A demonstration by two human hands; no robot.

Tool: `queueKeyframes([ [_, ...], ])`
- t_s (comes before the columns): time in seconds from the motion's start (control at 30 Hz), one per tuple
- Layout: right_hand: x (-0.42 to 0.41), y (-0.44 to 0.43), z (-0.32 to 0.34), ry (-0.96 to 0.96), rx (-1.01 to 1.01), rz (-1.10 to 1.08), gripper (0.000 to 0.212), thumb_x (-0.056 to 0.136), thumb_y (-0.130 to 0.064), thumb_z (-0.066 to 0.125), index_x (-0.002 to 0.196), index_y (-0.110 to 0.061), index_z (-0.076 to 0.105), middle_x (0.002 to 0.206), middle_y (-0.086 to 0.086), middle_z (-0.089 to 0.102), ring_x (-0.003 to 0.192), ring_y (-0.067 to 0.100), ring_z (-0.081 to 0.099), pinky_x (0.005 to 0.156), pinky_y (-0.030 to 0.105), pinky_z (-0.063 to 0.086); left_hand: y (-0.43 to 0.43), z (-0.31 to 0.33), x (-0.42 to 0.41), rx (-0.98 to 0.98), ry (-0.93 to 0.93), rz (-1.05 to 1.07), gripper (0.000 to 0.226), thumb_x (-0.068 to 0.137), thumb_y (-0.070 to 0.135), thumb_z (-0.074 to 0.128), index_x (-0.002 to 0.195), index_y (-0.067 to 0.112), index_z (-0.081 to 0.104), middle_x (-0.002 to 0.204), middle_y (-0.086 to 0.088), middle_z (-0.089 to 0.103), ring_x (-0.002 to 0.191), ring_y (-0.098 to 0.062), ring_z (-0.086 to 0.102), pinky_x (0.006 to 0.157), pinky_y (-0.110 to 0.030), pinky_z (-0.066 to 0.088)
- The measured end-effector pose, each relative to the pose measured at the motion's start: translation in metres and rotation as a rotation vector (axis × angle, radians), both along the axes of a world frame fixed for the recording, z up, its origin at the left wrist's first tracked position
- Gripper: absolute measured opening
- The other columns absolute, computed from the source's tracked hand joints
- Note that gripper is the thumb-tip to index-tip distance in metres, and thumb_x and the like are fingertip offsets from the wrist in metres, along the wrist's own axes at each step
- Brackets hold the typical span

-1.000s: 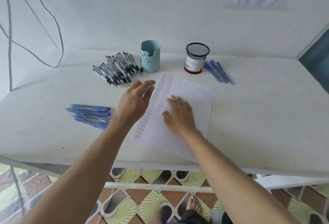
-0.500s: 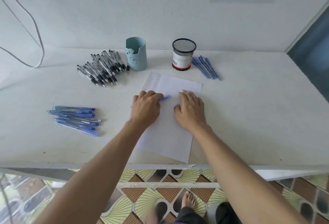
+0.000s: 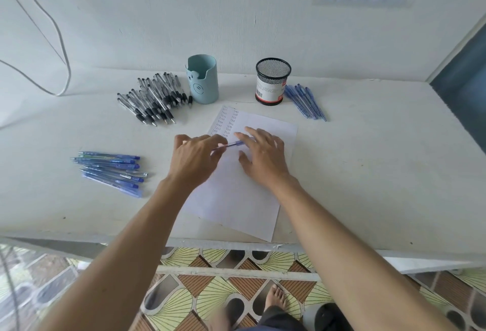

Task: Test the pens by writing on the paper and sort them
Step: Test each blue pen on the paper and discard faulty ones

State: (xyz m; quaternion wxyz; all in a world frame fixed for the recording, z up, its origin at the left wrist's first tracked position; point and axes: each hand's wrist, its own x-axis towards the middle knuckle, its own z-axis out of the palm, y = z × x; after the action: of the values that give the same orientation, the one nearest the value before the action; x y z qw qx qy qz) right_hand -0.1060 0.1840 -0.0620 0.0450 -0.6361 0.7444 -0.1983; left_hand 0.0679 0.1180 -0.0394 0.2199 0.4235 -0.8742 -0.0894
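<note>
Blue pen (image 3: 233, 144) pinched by left hand (image 3: 196, 158); right hand (image 3: 264, 158) fingers apart, flat on paper (image 3: 236, 199). Pin paper firmly while writing.

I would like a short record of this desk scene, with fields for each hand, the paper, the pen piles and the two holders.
left hand: pinches a blue plastic pen above the sheet
right hand: lies on the white paper sheet, fingers straight
writing: rows of small words at the sheet's far left corner
piles: black-and-clear pens beside the pale blue cup holder; blue pen pile left of the sheet; blue pen row beside the black mesh holder
</note>
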Motion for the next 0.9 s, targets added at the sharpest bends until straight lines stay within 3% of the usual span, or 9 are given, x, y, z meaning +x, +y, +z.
queueKeyframes([
  [0.07, 0.0, 0.0, -0.003, 0.009, -0.133, 0.007, 0.025, 0.097, -0.034, 0.056, 0.118, -0.029, 0.068, 0.124, -0.007, 0.067, 0.124, 0.023, 0.054, 0.103, 0.046, 0.028, 0.003, 0.018, 0.003, 0.117, 0.093, 0.002, 0.023, 0.094, 0.036, 0.067, 0.117, 0.031, 0.066, 0.094, 0.008, 0.074, 0.087, -0.019, 0.07, 0.083, -0.035, 0.047],
  [0.13, 0.001, 0.0, 0.0, -0.023, -0.198, -0.01, 0.025, 0.098, -0.037, 0.05, 0.106, -0.026, 0.07, 0.103, -0.009, 0.072, 0.106, 0.023, 0.06, 0.093, 0.043, 0.03, 0.005, 0.031, 0.003, 0.325, 0.282, 0.073, 0.03, 0.087, 0.034, 0.077, 0.113, 0.028, 0.063, 0.08, 0.009, 0.073, 0.071, -0.015, 0.069, 0.068, -0.029, 0.051],
  [0.23, 0.005, 0.001, 0.012, -0.133, -0.218, 0.05, 0.031, 0.101, -0.033, 0.041, 0.106, -0.015, 0.065, 0.093, -0.005, 0.07, 0.091, 0.024, 0.06, 0.087, 0.041, 0.034, 0.002, 0.039, -0.003, 0.691, 0.797, 0.182, 0.021, 0.085, 0.022, 0.08, 0.097, 0.015, 0.063, 0.063, 0.0, 0.066, 0.05, -0.02, 0.059, 0.052, -0.03, 0.046],
  [0.3, 0.008, 0.005, 0.019, -0.243, -0.192, 0.139, 0.027, 0.105, -0.027, 0.04, 0.108, -0.01, 0.06, 0.083, -0.006, 0.065, 0.079, 0.022, 0.062, 0.083, 0.042, 0.039, 0.001, 0.037, -0.011, 0.825, 0.933, 0.158, 0.014, 0.096, 0.02, 0.067, 0.087, 0.01, 0.063, 0.059, -0.003, 0.053, 0.045, -0.016, 0.046, 0.047, -0.028, 0.036],
  [0.43, 0.01, 0.01, 0.028, -0.391, -0.114, 0.175, 0.025, 0.106, -0.025, 0.047, 0.112, -0.004, 0.059, 0.077, -0.008, 0.057, 0.07, 0.024, 0.057, 0.071, 0.031, 0.034, 0.0, 0.03, -0.025, 0.839, 0.854, 0.125, 0.033, 0.105, 0.031, 0.051, 0.083, 0.009, 0.062, 0.055, 0.002, 0.044, 0.043, -0.011, 0.035, 0.043, -0.024, 0.028],
  [0.53, 0.012, 0.013, 0.039, -0.525, 0.079, 0.158, 0.029, 0.107, -0.031, 0.043, 0.11, -0.012, 0.064, 0.081, -0.003, 0.06, 0.079, 0.023, 0.056, 0.07, 0.032, 0.042, -0.003, 0.024, -0.031, 0.671, 0.68, 0.209, 0.045, 0.106, 0.039, 0.042, 0.074, 0.014, 0.061, 0.052, 0.004, 0.055, 0.047, -0.015, 0.046, 0.051, -0.031, 0.037],
  [0.63, 0.017, 0.013, 0.051, -0.625, 0.227, 0.134, 0.028, 0.108, -0.031, 0.037, 0.096, -0.02, 0.06, 0.086, -0.004, 0.06, 0.09, 0.021, 0.06, 0.069, 0.021, 0.042, -0.004, 0.023, -0.04, 0.63, 0.677, 0.311, 0.048, 0.106, 0.041, 0.039, 0.069, 0.017, 0.056, 0.058, 0.0, 0.056, 0.054, -0.02, 0.049, 0.057, -0.034, 0.038],
  [0.8, 0.024, 0.008, 0.069, -0.744, 0.334, 0.145, 0.032, 0.109, -0.032, 0.034, 0.091, -0.016, 0.056, 0.077, -0.006, 0.056, 0.067, 0.009, 0.048, 0.068, 0.026, 0.038, -0.007, 0.024, -0.047, 0.592, 0.66, 0.377, 0.048, 0.105, 0.036, 0.036, 0.066, 0.013, 0.051, 0.061, -0.002, 0.053, 0.06, -0.027, 0.053, 0.057, -0.035, 0.039],
  [0.9, 0.025, 0.012, 0.074, -0.613, 0.38, 0.159, 0.032, 0.109, -0.034, 0.032, 0.094, -0.018, 0.056, 0.088, -0.002, 0.06, 0.082, 0.017, 0.054, 0.078, 0.03, 0.042, -0.012, 0.024, -0.045, 0.606, 0.642, 0.466, 0.044, 0.104, 0.032, 0.035, 0.071, 0.01, 0.053, 0.064, -0.004, 0.053, 0.059, -0.026, 0.053, 0.054, -0.035, 0.039],
])
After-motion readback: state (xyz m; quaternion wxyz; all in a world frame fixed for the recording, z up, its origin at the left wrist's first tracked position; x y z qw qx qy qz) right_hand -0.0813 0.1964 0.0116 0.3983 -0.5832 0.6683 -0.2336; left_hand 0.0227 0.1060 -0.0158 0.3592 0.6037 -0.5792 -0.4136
